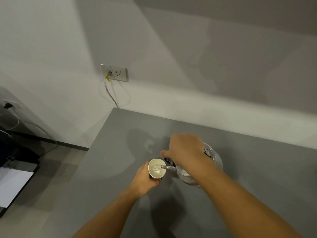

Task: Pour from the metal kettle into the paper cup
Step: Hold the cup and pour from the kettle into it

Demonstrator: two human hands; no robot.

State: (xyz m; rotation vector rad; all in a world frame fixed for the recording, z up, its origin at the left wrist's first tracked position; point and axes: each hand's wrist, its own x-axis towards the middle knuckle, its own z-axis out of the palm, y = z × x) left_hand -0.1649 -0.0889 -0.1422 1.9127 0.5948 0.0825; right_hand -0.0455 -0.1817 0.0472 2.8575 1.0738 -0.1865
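Observation:
A shiny metal kettle is tilted to the left above the grey table, its thin spout reaching over the rim of the paper cup. Water lies in the cup's white inside, under the spout's tip. My right hand grips the kettle's handle from above and hides most of it. My left hand is wrapped around the cup's side from the left and below, holding it upright.
The table's left edge drops to the floor. A wall socket with a plugged grey cable is on the wall behind. A dark unit with a white sheet stands at the lower left.

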